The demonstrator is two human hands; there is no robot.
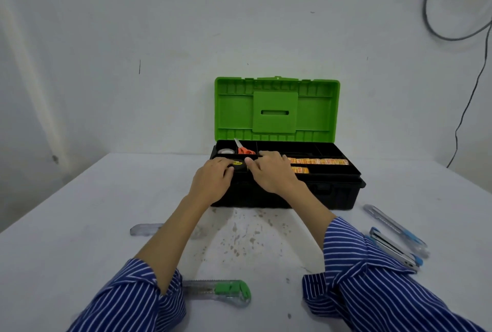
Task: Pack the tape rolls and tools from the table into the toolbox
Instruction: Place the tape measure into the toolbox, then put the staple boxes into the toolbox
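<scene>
Hands meet over the toolbox tray's front-left compartment, seating a black tape measure (237, 165) with a yellow label. The left hand (213, 181) curls around its left edge; the right hand (269, 172) lies flatter, fingers fairly straight on the tray, thumb near the measure's right side, likely steadying it into the slot.

The toolbox (287, 193) is black ribbed plastic, its green lid (277, 108) propped upright at 12 o'clock. Inside sit a clear tape roll (225, 151), orange-handled scissors (243, 148) and yellow-orange packets (319, 161).

Still unpacked on the stained white table (80, 211): a green utility knife (221, 291) at 6 o'clock, blue-tipped cutters (396, 235) at 4, a translucent cutter (145, 229) at 8.
</scene>
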